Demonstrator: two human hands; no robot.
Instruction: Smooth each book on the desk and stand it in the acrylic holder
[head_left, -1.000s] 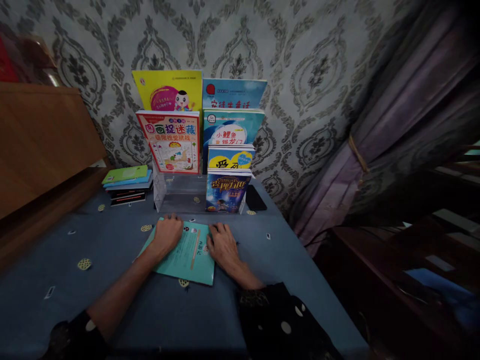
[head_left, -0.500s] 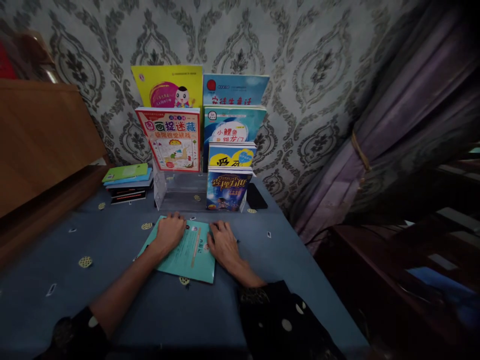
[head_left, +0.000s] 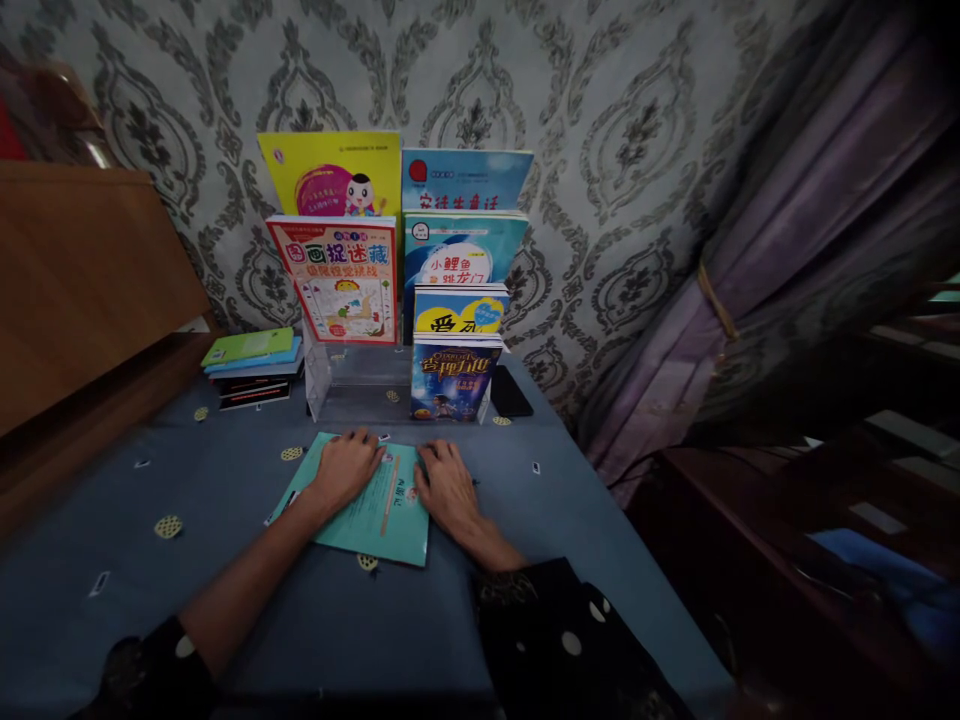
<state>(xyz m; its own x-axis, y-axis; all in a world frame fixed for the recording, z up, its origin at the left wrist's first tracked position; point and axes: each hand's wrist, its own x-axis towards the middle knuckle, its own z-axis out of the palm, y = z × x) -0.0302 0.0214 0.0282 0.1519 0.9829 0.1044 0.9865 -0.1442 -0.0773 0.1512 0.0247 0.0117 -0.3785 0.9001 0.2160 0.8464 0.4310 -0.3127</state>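
Observation:
A thin teal booklet (head_left: 379, 515) lies flat on the blue cloth of the table (head_left: 225, 600), just in front of me. My left hand (head_left: 346, 468) rests palm down on its upper left part, fingers curled over the far edge. My right hand (head_left: 448, 488) lies flat on its right edge, fingers stretched toward the rack. Behind the booklet stands a clear acrylic book rack (head_left: 352, 380) with several children's books upright in tiers, the front one dark blue (head_left: 454, 380).
A low stack of books (head_left: 255, 365) with a green one on top sits left of the rack. A black phone (head_left: 511, 392) lies right of it. A wooden headboard (head_left: 82, 280) is at left, purple curtains (head_left: 750, 280) and dark furniture at right.
My left hand has shifted slightly right and down on the booklet. The booklet and right hand stay almost where they were.

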